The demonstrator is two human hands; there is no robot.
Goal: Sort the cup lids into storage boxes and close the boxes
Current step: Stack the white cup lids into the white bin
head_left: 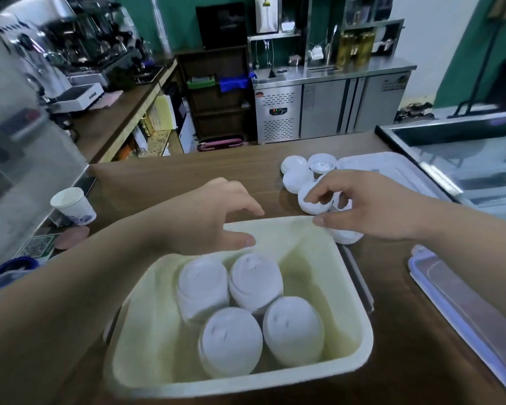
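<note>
The brown worktop (173, 176) filled the lower frame. A pale storage box (360, 340) stood open at lower centre, holding four stacks of white cup lids (230, 343) set close together. A flat box cover (465, 311) with a blue edge lay at the lower right, apart from the box. The left hand (214, 220) hovered over the box's far rim, fingers loosely spread and holding nothing. The right hand (371, 206), at centre right, curled its fingers and thumb around one lid (314, 204) just beyond the box's far corner. More loose lids (297, 176) clustered behind it. A paper cup (73, 206) stood at the left edge.
</note>
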